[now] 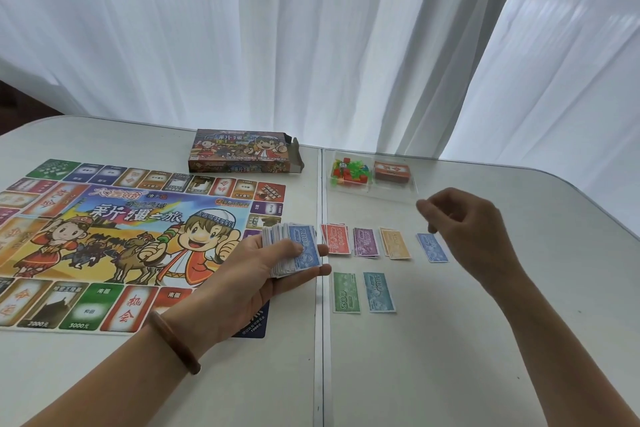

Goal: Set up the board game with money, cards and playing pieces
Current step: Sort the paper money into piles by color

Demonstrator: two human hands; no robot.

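The game board [104,236] lies flat to the left of the left hand [256,274], which grips a thick stack of play money [294,250], blue 2000 note uppermost, over the board's right edge. The opened game box [242,152] lies beyond that grip. Just right of the stack, sorted piles lie on the table [450,357]: red notes [337,239], purple notes [365,242], orange notes [396,244] and blue notes [431,248], with green 500 notes [346,292] and teal 1000 notes [379,291] nearer the person. The right hand [464,222] hovers over the blue pile, fingers curled; whether it pinches anything cannot be told. Beyond it a clear tray [370,189] holds playing pieces [346,170] and a red card deck [392,172].
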